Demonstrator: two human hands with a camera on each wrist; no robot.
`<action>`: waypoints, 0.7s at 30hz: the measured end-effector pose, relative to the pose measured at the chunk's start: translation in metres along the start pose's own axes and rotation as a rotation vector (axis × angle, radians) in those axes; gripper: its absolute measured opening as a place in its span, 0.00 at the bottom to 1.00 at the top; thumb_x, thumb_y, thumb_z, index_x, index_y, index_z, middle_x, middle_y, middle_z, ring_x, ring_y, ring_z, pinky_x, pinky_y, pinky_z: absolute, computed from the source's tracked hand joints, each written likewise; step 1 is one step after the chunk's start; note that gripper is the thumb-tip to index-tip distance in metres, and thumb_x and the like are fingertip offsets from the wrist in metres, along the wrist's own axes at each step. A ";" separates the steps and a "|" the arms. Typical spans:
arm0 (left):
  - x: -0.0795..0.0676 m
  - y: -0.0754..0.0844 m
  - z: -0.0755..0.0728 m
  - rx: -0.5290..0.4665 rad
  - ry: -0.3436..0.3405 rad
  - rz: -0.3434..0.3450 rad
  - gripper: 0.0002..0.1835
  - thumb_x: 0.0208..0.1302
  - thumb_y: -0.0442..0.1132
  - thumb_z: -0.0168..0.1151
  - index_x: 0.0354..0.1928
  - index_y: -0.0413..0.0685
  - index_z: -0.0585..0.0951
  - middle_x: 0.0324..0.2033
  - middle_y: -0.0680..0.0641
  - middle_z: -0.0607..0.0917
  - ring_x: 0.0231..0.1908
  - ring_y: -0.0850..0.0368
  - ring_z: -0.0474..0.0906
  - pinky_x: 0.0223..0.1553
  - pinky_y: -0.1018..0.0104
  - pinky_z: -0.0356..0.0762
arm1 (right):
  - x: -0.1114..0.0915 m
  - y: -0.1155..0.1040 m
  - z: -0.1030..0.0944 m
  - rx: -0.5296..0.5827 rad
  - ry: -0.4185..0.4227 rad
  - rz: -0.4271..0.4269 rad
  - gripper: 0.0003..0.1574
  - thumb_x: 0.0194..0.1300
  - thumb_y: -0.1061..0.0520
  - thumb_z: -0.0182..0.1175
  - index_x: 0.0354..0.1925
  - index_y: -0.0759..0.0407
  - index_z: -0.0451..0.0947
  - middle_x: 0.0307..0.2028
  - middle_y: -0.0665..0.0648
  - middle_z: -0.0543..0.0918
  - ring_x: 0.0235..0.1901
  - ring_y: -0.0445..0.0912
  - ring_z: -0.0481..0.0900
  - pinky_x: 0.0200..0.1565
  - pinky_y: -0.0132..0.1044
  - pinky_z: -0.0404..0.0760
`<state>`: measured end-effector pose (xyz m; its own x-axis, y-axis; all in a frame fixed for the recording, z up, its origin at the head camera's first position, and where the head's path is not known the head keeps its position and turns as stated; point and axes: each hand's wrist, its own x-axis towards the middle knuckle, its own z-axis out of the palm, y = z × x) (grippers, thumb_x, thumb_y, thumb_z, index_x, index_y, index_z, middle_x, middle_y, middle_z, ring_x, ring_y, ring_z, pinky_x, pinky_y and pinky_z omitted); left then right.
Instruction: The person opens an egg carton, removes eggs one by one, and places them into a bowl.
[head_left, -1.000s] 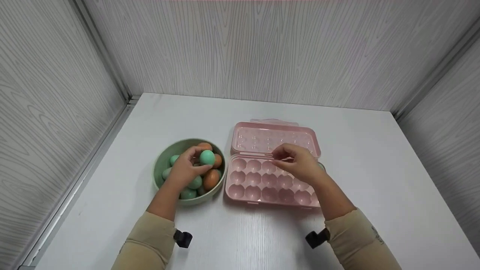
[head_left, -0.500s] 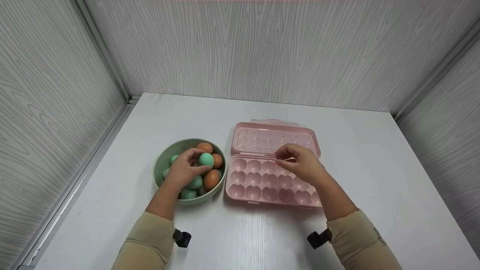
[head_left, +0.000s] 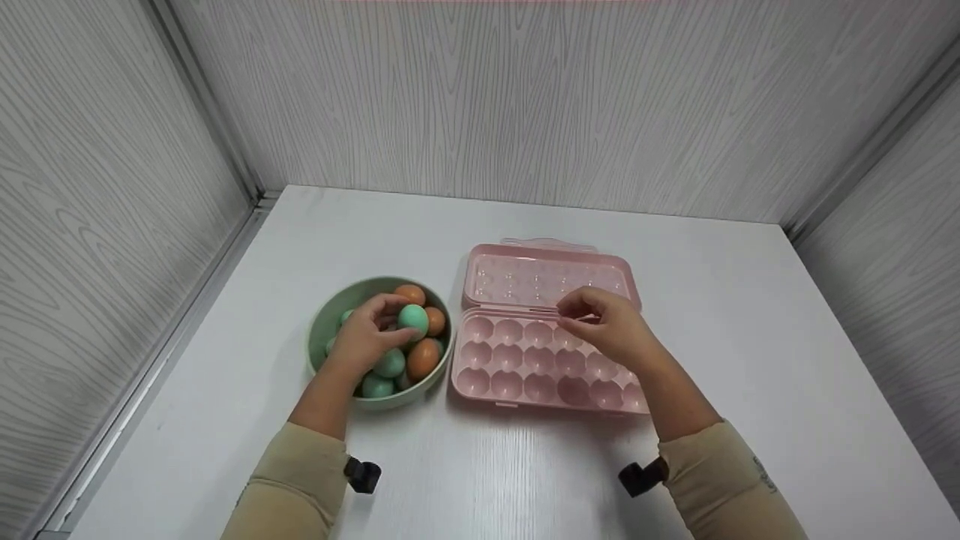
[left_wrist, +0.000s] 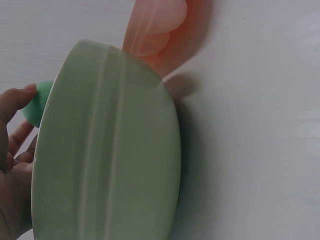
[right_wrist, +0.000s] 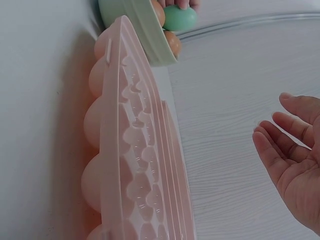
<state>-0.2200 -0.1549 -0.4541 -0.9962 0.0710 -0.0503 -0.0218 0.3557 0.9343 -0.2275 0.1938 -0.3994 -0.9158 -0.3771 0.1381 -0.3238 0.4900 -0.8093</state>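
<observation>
My left hand (head_left: 363,337) pinches a green egg (head_left: 413,321) between thumb and fingers, over a pale green bowl (head_left: 321,337). Brown eggs (head_left: 424,358) and other green eggs (head_left: 389,364) lie in the bowl. From the left wrist, the bowl's outer wall (left_wrist: 120,150) covers part of the held egg (left_wrist: 37,106). A pink egg carton (head_left: 517,405) lies unfolded to the right of the bowl. Above its cups is my right hand (head_left: 607,330), holding nothing, its fingers loosely bent. The right wrist view shows that hand (right_wrist: 295,155) apart from the carton (right_wrist: 112,150).
The carton's lid (head_left: 551,259) lies back behind the cup tray. All of this stands on a white table (head_left: 480,480), with wood-grain panels (head_left: 495,97) rising behind and at both sides.
The left hand has lowered the green egg slightly towards the bowl, still holding it. My right hand has drifted a little to the right above the carton. Bowl and carton stay put.
</observation>
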 end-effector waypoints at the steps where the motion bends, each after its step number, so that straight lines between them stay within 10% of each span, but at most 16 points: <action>1: 0.000 0.000 0.000 -0.004 -0.001 0.000 0.28 0.52 0.46 0.68 0.55 0.49 0.72 0.53 0.48 0.74 0.54 0.52 0.70 0.55 0.58 0.69 | 0.000 0.001 0.000 -0.003 0.000 0.000 0.09 0.58 0.56 0.63 0.39 0.56 0.78 0.36 0.53 0.80 0.39 0.45 0.78 0.45 0.37 0.78; 21: -0.001 0.029 -0.009 -0.174 0.041 0.142 0.27 0.56 0.40 0.65 0.56 0.42 0.70 0.54 0.44 0.73 0.56 0.52 0.69 0.58 0.62 0.66 | -0.006 0.018 -0.019 -0.023 0.055 0.083 0.11 0.59 0.55 0.62 0.41 0.55 0.77 0.37 0.52 0.80 0.39 0.44 0.78 0.45 0.39 0.77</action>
<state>-0.2207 -0.1533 -0.4241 -0.9928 0.0695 0.0973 0.1084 0.1789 0.9779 -0.2326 0.2199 -0.4034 -0.9512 -0.2910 0.1031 -0.2512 0.5357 -0.8062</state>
